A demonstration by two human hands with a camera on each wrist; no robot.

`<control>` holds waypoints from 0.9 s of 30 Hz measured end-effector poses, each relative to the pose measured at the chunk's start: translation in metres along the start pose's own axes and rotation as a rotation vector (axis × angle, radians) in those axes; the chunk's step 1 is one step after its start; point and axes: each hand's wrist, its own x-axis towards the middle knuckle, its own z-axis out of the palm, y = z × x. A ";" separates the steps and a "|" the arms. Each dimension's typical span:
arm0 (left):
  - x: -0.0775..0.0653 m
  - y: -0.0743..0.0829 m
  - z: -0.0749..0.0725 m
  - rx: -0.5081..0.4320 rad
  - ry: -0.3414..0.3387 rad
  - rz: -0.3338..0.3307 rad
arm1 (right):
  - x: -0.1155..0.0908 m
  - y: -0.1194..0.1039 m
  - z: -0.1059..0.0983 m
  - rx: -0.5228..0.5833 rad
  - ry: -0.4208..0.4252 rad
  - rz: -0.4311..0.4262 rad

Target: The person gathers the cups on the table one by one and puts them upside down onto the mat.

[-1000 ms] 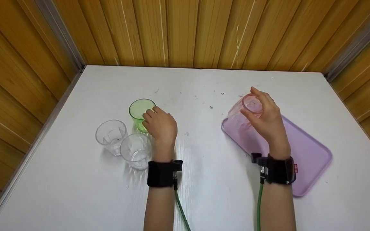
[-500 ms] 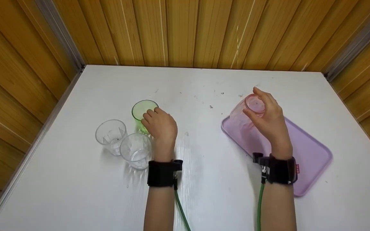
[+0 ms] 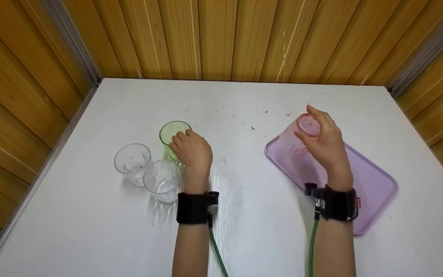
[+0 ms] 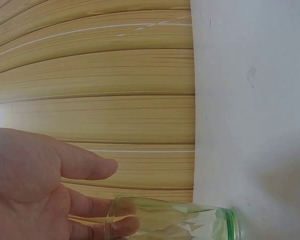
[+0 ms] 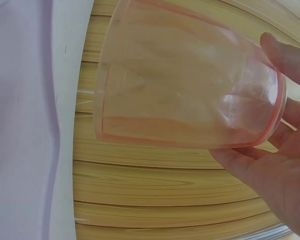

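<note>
A green clear tumbler stands upright on the white table. My left hand is at its right side; in the left wrist view, two fingertips overlap the rim of the tumbler, while the thumb is held apart from it. On the right, my right hand grips a pink clear tumbler by its base, upside down over the far left end of a lilac tray. The right wrist view shows thumb and fingers around the base of the pink tumbler, its wide mouth facing down.
Two colourless tumblers stand upright left of my left forearm: one clear tumbler farther left, another clear tumbler close to the wrist strap. Wood-patterned walls enclose the table at the back and sides. Green cables run along both forearms.
The green tumbler has shifted slightly right and nearer, closer under my left hand, which has barely moved. My right hand has carried the pink tumbler a little to the right over the tray.
</note>
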 end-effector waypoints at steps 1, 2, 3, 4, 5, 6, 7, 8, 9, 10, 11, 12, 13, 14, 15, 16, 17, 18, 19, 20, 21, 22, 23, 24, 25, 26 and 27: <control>0.000 0.000 0.000 0.001 0.002 0.002 | 0.000 0.000 0.000 0.002 0.001 0.004; 0.000 0.000 0.000 0.001 0.004 0.005 | 0.000 0.000 0.000 0.002 0.001 0.005; 0.000 0.000 0.000 0.002 0.004 0.007 | 0.000 0.000 -0.001 0.003 0.003 0.007; 0.000 0.000 0.000 0.001 0.006 0.011 | 0.000 0.000 -0.001 0.002 0.004 0.009; -0.001 0.000 -0.001 -0.001 0.008 0.014 | 0.000 0.000 -0.001 0.000 0.004 0.011; -0.001 0.000 -0.001 -0.003 0.009 0.017 | 0.000 -0.001 -0.001 -0.001 0.005 0.014; -0.001 0.000 -0.001 -0.006 0.011 0.019 | 0.000 -0.001 -0.002 0.000 0.004 0.018; -0.001 0.000 -0.001 -0.007 0.010 0.020 | -0.001 -0.001 -0.002 -0.001 0.003 0.021; -0.001 0.000 -0.001 -0.008 0.009 0.021 | -0.001 -0.001 -0.002 -0.001 0.002 0.026; -0.001 0.000 -0.002 -0.011 0.007 0.022 | -0.001 -0.001 -0.003 0.001 0.000 0.031; -0.001 0.000 -0.002 -0.012 0.004 0.021 | -0.001 -0.001 -0.003 0.003 -0.001 0.035; -0.001 0.000 -0.002 -0.012 0.000 0.021 | -0.001 -0.001 -0.003 0.005 -0.003 0.038; -0.001 0.000 -0.002 -0.012 -0.006 0.021 | -0.001 -0.001 -0.003 0.006 -0.004 0.040; -0.001 0.000 -0.002 -0.013 -0.011 0.020 | -0.001 -0.001 -0.003 0.005 -0.005 0.042; 0.000 0.000 -0.002 -0.012 -0.016 0.019 | -0.001 -0.001 -0.003 0.005 -0.006 0.043; 0.000 0.000 -0.002 -0.012 -0.020 0.019 | -0.001 -0.001 -0.004 0.005 -0.008 0.044; 0.000 0.000 -0.002 -0.012 -0.023 0.018 | -0.001 -0.001 -0.004 0.004 -0.009 0.045; 0.000 0.000 -0.002 -0.014 -0.025 0.018 | -0.001 -0.001 -0.004 0.002 -0.011 0.046; 0.000 0.000 -0.002 -0.015 -0.027 0.017 | -0.001 -0.001 -0.004 -0.001 -0.013 0.049; 0.000 0.000 -0.002 -0.014 -0.030 0.016 | -0.001 -0.001 -0.004 -0.003 -0.015 0.052; 0.000 0.000 -0.002 -0.014 -0.032 0.016 | -0.001 -0.001 -0.004 -0.005 -0.017 0.055; 0.000 0.000 -0.002 -0.013 -0.035 0.016 | -0.001 0.000 -0.004 -0.008 -0.019 0.059; 0.000 0.000 -0.002 -0.012 -0.039 0.017 | -0.001 0.000 -0.004 -0.012 -0.019 0.060; 0.000 0.000 -0.002 -0.010 -0.043 0.017 | -0.001 0.000 -0.005 -0.014 -0.019 0.062; 0.000 0.001 -0.002 -0.009 -0.047 0.016 | -0.001 0.000 -0.005 -0.017 -0.018 0.065; 0.000 0.001 -0.003 -0.008 -0.051 0.017 | -0.001 0.000 -0.005 -0.018 -0.017 0.065; 0.000 0.001 -0.002 -0.010 -0.052 0.018 | -0.001 0.000 -0.005 -0.019 -0.015 0.064</control>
